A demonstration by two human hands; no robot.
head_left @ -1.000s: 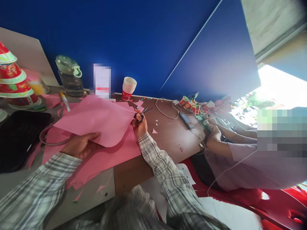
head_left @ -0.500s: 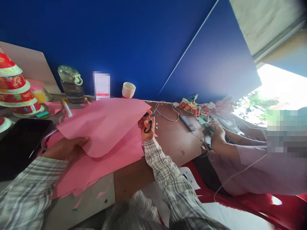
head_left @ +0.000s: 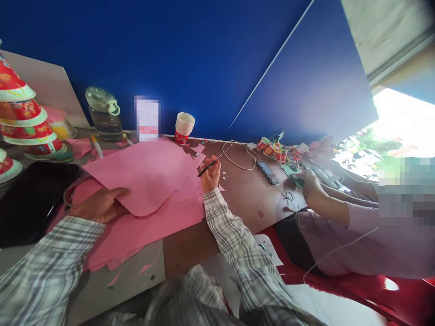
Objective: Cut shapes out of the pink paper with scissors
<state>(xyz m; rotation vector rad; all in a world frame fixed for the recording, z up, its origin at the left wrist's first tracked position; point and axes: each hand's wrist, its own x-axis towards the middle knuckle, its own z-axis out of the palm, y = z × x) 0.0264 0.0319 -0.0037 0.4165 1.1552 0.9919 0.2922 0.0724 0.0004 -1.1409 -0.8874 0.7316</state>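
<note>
My left hand pinches the near-left edge of a pink paper sheet, thumb on top and fingers beneath. That sheet has a rounded near edge and lies raised over more pink paper spread on the table. Just right of the sheet, my right hand is closed on a pair of dark-handled scissors. Their thin blades point up and to the right, away from the paper. How far the blades are parted cannot be made out.
A black tablet-like device, stacked red paper cups and a water bottle stand left. Nested cups sit by the blue partition. At right, a white cable and a co-worker's hand with green paper.
The pink sheet's raised right part has dropped or come away, uncovering scraps near the cups. My right hand has turned, so the scissors now show edge-on. The view has shifted slightly.
</note>
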